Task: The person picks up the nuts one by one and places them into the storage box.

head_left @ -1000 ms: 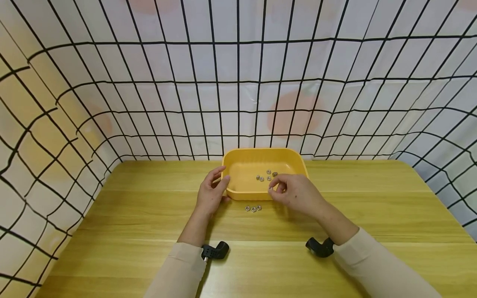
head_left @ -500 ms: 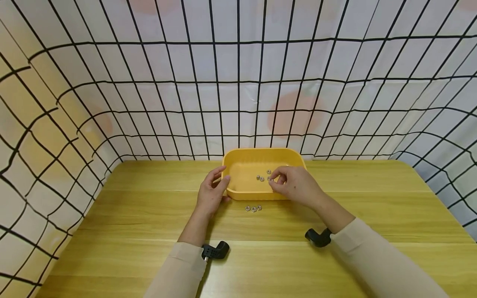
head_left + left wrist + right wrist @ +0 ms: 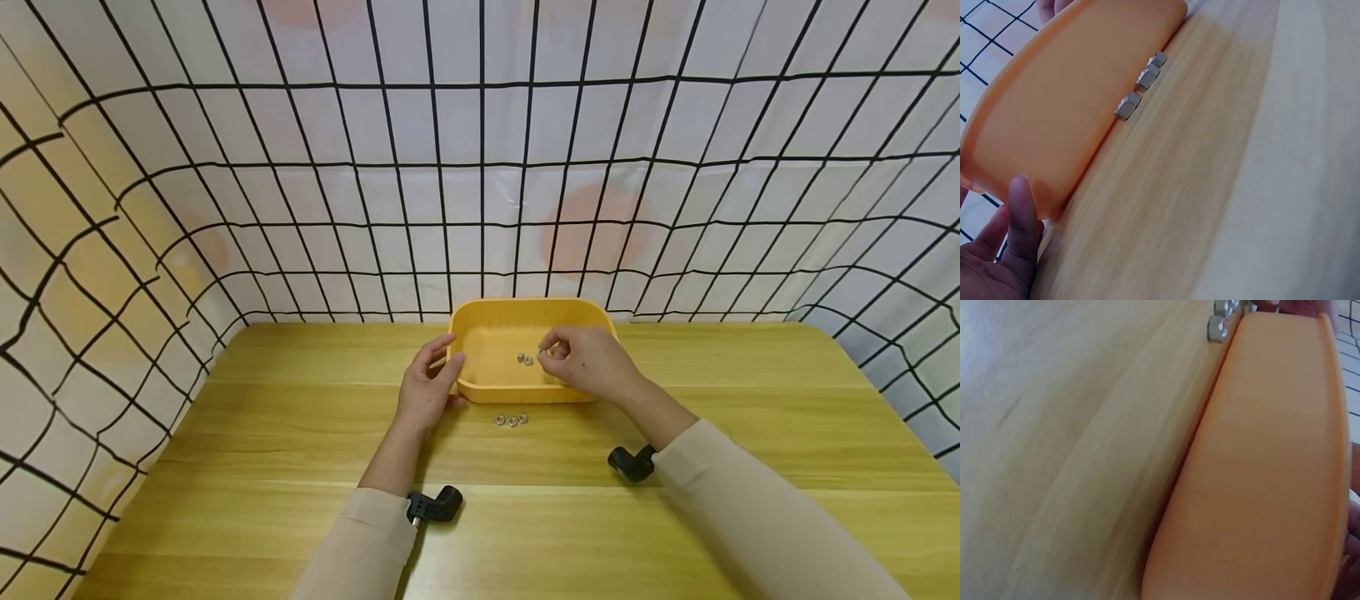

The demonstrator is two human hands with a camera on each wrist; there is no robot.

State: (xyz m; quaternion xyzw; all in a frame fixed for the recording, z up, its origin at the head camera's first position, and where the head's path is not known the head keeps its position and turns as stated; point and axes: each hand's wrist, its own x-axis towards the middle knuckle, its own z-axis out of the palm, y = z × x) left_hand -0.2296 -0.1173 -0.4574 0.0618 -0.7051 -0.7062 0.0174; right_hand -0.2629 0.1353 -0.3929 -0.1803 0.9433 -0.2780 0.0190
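Observation:
A shallow yellow plastic tray (image 3: 517, 393) stands on the wooden table; it looks orange in both wrist views. My left hand (image 3: 426, 387) holds its left end, thumb by the near corner and fingers along the side. My right hand (image 3: 596, 360) reaches over the right part of the tray. Thumb and index finger pinch a small metal hex nut low inside the tray, mostly covered by the fingertips. Left of them lie two loose nuts (image 3: 525, 359); others there are hidden by the hand. On the table before the tray sit three hex nuts (image 3: 1129, 106) in a row.
Black wire grid panels (image 3: 480, 192) with pale cloth behind them close off the back and both sides. A black wrist camera mount (image 3: 435, 505) sits at each sleeve cuff. Bare wood table (image 3: 525, 517) extends in front of the tray.
My right hand has moved from the tray's near rim further inside and slightly left, covering several nuts. The left hand, the tray and the three nuts on the table have stayed put.

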